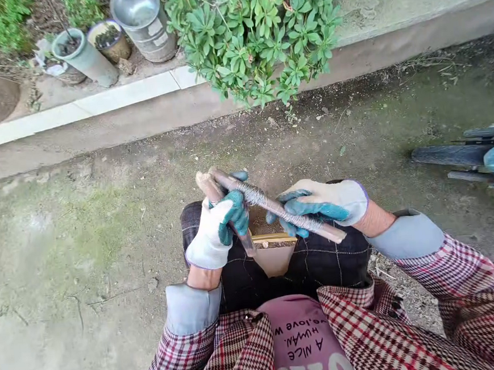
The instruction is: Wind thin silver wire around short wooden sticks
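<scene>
My left hand (224, 224), in a white glove with a blue-green coated palm, is closed around a short wooden stick (247, 244) that slants down through the fist. A second, longer wooden stick (279, 208) crosses above my knees, with thin silvery wire (254, 195) wound around it in two bands. Its upper-left end lies against the first stick and my left fingers, one fingertip showing beyond it. My right hand (319, 202), gloved alike, holds this wire-wound stick towards its lower-right end, its fingers curling underneath. Parts of both grips are hidden.
Below the sticks, between my knees, is a yellow-edged strip (274, 238). Ahead runs a low ledge (133, 97) bearing a metal pot (144, 27), several planters and a leafy bush (257, 41). A blue and black object (475, 155) stands at the right on the dirt ground (83, 232).
</scene>
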A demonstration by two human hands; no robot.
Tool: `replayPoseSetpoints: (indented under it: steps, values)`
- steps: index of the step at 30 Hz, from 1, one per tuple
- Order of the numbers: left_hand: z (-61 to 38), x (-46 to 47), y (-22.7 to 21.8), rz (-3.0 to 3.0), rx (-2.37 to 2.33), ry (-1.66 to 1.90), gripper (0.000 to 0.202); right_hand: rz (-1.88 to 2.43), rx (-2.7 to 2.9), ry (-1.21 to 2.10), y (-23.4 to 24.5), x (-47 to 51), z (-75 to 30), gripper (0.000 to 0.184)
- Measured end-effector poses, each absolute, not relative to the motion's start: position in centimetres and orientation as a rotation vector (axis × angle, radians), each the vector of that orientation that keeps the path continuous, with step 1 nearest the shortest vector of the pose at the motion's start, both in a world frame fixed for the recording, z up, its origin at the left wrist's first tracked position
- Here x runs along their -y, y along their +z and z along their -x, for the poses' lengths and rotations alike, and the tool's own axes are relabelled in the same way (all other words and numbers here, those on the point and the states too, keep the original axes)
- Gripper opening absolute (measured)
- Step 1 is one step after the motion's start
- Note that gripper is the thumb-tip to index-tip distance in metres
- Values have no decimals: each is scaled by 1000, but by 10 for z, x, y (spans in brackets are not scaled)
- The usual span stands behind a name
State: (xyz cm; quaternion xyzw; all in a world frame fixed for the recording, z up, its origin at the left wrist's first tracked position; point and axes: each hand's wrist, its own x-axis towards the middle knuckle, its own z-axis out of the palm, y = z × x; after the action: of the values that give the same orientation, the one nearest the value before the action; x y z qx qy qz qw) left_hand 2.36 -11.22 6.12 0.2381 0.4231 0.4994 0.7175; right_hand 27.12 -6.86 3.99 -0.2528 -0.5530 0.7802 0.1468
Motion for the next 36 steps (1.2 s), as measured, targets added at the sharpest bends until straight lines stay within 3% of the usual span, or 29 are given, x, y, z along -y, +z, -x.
replayPoseSetpoints:
  steps: [3,7,11,17,24,28,36]
  values:
    - [-7,134,66,-500,-948,1235,42,770,1728,1958,47,86,-264,50]
    - [18,159,66,-441,-940,1406,32,828,1691,1871,60,107,-265,54]
    - [33,182,65,-431,-908,1527,25,794,1754,1787,71,128,-259,47]
    - [46,200,62,-424,-874,1595,33,914,1666,1723,89,144,-244,35]
    - [48,212,64,-438,-943,1566,36,931,1986,1676,105,146,-238,23]
    - [47,216,60,-461,-836,1570,28,953,1960,1618,106,151,-236,11]
    - [62,213,39,-614,-471,1544,23,951,1321,2069,89,157,-246,38]
